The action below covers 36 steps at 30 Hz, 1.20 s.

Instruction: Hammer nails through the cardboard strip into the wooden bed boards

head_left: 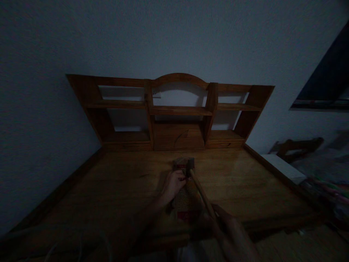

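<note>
- Gripping the hammer [200,190] in your right hand [231,230], handle slanting up-left.
- Its head's just beside your left hand [173,185], over the bag [185,203] on the desk [122,178].
- Left one's bunched; can't tell on what.

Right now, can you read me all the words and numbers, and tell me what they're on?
None can be read.
Packet: its lower red patch and upper red patch are too dark and blurred to tell any writing.
Hammer: none visible.
</note>
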### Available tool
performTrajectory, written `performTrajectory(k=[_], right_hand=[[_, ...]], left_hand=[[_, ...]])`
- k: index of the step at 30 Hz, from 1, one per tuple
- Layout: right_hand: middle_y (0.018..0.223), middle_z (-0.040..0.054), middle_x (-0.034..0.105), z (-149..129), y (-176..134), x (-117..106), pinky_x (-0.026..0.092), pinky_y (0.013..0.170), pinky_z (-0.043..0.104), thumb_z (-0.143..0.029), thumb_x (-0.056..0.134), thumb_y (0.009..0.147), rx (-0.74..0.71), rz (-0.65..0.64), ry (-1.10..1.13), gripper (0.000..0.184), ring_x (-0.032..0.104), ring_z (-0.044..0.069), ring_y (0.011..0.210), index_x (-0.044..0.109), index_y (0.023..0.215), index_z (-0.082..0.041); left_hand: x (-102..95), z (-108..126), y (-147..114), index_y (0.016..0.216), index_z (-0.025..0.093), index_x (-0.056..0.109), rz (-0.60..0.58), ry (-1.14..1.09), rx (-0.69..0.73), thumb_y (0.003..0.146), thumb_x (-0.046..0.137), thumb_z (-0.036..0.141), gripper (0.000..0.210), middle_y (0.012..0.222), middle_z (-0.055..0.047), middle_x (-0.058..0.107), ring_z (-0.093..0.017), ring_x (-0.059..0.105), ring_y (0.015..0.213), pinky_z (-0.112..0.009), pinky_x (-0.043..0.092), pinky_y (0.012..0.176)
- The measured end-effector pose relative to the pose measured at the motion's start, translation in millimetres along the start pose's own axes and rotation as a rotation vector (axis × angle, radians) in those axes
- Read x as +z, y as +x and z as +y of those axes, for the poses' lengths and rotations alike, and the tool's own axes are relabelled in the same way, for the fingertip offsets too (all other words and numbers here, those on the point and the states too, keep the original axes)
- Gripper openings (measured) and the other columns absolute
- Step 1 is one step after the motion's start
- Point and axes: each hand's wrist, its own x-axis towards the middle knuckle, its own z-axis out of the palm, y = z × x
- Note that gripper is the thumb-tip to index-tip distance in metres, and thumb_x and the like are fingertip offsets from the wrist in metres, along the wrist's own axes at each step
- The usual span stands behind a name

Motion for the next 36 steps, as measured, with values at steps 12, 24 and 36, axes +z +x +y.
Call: performTrajectory(k=[12, 24, 36], right_hand=[[0.097, 0.0118, 0.073, -1.5, -13.8, 0.3, 0.051, 0.079, 0.033, -0.065, 0.044, 0.083, 0.036, 0.196, -0.133, 0.061, 0.066, 0.029, 0.095, 0.062, 0.122, -0.021], [0.101, 0.0143, 0.072, -4.8, -14.3, 4.8, 0.050, 0.081, 0.033, -0.063, 0.043, 0.085, -0.020, 0.201, -0.097, 0.062, 0.065, 0.030, 0.098, 0.059, 0.124, -0.017], [0.114, 0.0120, 0.067, -7.2, -6.0, 1.0, 0.046, 0.091, 0.034, -0.061, 0.044, 0.086, -0.004, 0.109, -0.060, 0.057, 0.059, 0.028, 0.111, 0.059, 0.123, -0.020]], left_hand=[[0.6, 0.3, 0.6, 0.073, 0.017, 0.076, 0.003, 0.068, -0.020, 0.081, 0.062, 0.025, 0.018, 0.075, -0.003, 0.067, -0.013, 0.060, 0.067, -0.021, 0.043, 0.062], [1.6, -3.2, 1.5, 0.078, 0.019, 0.076, -0.014, 0.101, -0.030, 0.081, 0.062, 0.025, 0.016, 0.076, -0.003, 0.068, -0.014, 0.061, 0.069, -0.022, 0.044, 0.064], [3.2, -8.0, 0.6, 0.070, 0.016, 0.074, -0.024, 0.092, -0.012, 0.082, 0.060, 0.027, 0.022, 0.070, -0.002, 0.064, -0.012, 0.057, 0.064, -0.021, 0.038, 0.059]])
